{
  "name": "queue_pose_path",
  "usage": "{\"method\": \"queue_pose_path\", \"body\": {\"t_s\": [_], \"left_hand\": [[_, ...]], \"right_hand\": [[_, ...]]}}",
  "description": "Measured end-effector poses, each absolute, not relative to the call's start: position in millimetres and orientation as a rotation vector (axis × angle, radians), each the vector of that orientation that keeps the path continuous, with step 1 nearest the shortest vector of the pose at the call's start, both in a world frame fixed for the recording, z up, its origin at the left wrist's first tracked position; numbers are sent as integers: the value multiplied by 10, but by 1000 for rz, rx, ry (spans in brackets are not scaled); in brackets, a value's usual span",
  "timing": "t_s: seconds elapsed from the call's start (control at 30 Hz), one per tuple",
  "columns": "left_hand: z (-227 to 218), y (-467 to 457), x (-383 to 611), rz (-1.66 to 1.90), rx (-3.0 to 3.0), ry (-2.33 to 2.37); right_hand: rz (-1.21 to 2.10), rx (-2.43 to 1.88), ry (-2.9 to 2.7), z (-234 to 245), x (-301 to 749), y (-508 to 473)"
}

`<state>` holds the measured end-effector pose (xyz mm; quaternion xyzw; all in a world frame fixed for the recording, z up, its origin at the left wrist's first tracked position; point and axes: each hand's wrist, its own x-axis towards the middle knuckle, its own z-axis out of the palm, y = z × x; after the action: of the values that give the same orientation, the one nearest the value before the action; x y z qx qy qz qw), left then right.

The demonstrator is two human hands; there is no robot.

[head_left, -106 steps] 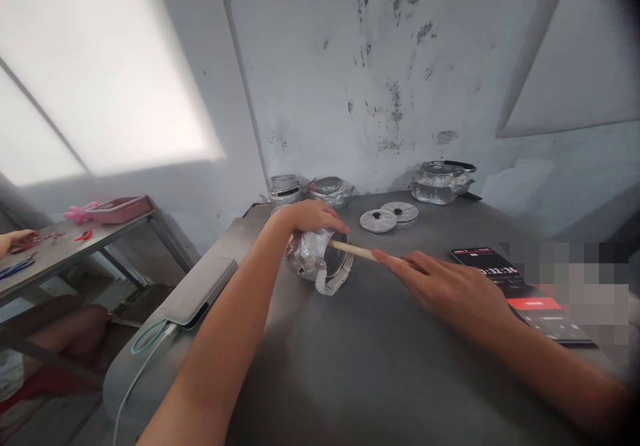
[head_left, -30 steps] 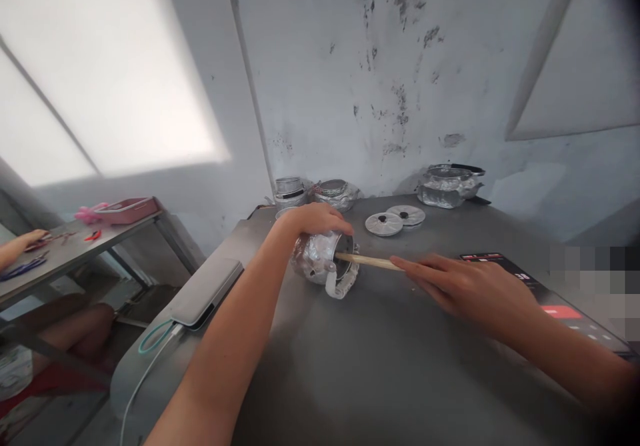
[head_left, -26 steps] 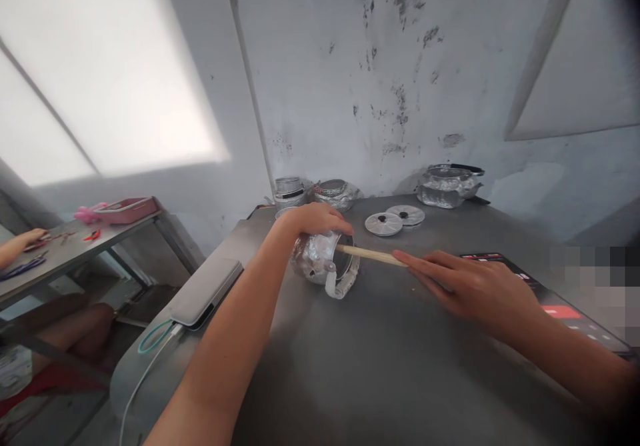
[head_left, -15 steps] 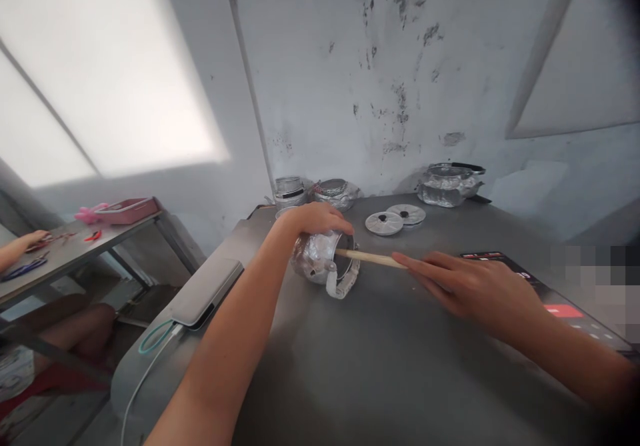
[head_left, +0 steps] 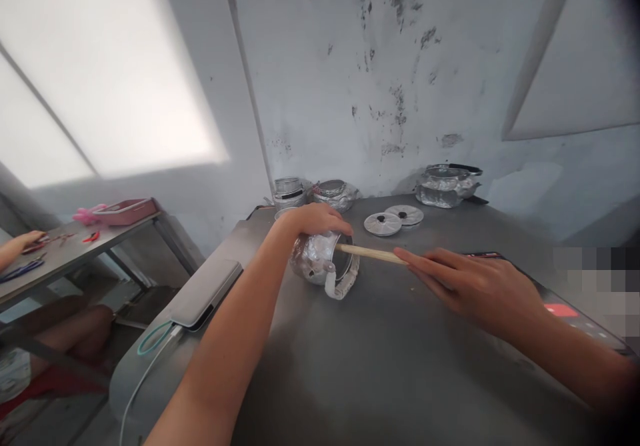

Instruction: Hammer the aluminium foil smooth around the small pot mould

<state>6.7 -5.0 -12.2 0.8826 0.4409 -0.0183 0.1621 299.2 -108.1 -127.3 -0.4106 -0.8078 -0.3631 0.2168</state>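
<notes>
A dented silver metal kettle (head_left: 314,258) lies tipped on its side on the grey table, its round mouth facing right. My left hand (head_left: 323,219) is closed over the top of it, fingertips at the rim. The pale handle (head_left: 339,291) hangs down in front of the mouth. Between the fingers of my right hand (head_left: 463,279) is a wooden stick (head_left: 374,253), held nearly level. Its far end goes into the kettle's mouth, and the tip is hidden inside.
Two round lids (head_left: 381,225) with black knobs overlap behind the kettle. More dented kettles (head_left: 440,189) stand along the wall. A power bank (head_left: 207,294) with a cable lies left; a dark screen device (head_left: 560,309) lies right. Another person's hand (head_left: 23,245) works at a side table with a pink tray (head_left: 129,213).
The stick and my right hand have shifted very slightly; the stick's end is still in the kettle's mouth. My left hand and the kettle look the same.
</notes>
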Motion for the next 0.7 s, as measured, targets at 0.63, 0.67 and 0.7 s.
{"method": "queue_pose_path", "body": {"t_s": [0.63, 0.67, 0.7], "left_hand": [[-116, -60, 73, -57, 2534, 1255], [-116, -62, 75, -59, 2540, 1258], [-117, -62, 77, -61, 2545, 1258]], "right_hand": [[-933, -1360, -2327, -1266, 2887, -1102], [-916, -1377, -2340, -1260, 2884, -1103], [-907, -1385, -2344, -1254, 2879, -1107]]}}
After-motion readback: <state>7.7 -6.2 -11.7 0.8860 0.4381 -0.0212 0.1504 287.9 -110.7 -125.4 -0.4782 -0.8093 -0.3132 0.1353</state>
